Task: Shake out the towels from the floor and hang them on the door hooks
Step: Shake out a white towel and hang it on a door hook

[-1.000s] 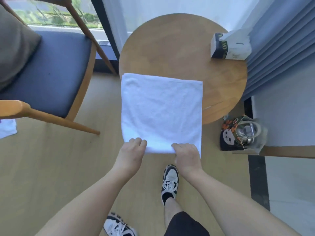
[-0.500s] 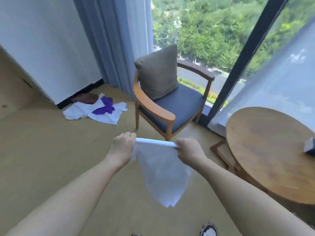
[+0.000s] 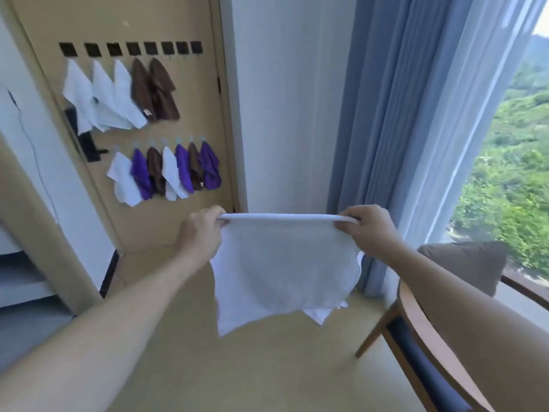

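Observation:
A white towel (image 3: 285,263) hangs stretched in the air in front of me. My left hand (image 3: 202,233) grips its top left corner and my right hand (image 3: 368,230) grips its top right corner, pulling the upper edge taut. Beyond it stands a tan door (image 3: 166,22) with two rows of hooks. In the upper row, dark square hooks (image 3: 187,48) at the right end carry nothing, while white and brown towels (image 3: 118,93) hang from the others. White, purple and brown towels (image 3: 172,173) fill the lower row.
A wooden armchair (image 3: 416,337) with a blue seat and a grey cushion (image 3: 469,263) stands at the right, close to my right arm. Blue curtains (image 3: 386,129) and a window lie behind it. A pale cabinet (image 3: 26,278) stands at the left.
I lifted the towel off the round table, turned left past the chair and the floor pile, and now face the door. My hands have spread apart, stretching the towel wide.

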